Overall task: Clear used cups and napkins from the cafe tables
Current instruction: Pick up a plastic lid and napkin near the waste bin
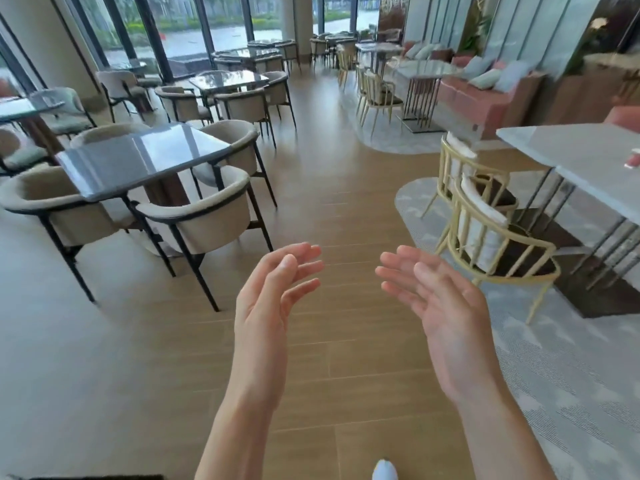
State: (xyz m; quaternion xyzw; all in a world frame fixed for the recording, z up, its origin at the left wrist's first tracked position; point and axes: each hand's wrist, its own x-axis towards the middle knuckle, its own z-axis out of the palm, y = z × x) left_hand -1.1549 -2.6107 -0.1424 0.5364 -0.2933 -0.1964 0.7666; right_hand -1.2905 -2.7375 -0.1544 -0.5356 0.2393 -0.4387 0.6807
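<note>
Cup-like red and white object (632, 159) stood at the far right edge of the view, on the pale marble table (575, 157), near that table's right-hand side as seen; it was cut off by the frame and too blurred to say for certain that it was a cup. No napkin could be made out on that tabletop. Two gold-framed chairs (491, 233) with white cushions stood along the marble table's near left edge, on a grey patterned rug (571, 358).

Both hands were held up over the wooden floor (332, 188), well apart from the table and from each other. The left hand (268, 303) was spread wide, palm turned inward, fingers straight and slightly fanned, holding nothing. The right hand (440, 299) mirrored it, palm inward, fingers relaxed and extended, also holding nothing.

Across the aisle to the left stood a dark glossy table (138, 157) with beige round-backed armchairs (204, 216) around it; its surface showed only reflections. More tables and chairs ran back toward the tall windows (221, 26). A white shoe tip (384, 471) showed at the bottom edge.
</note>
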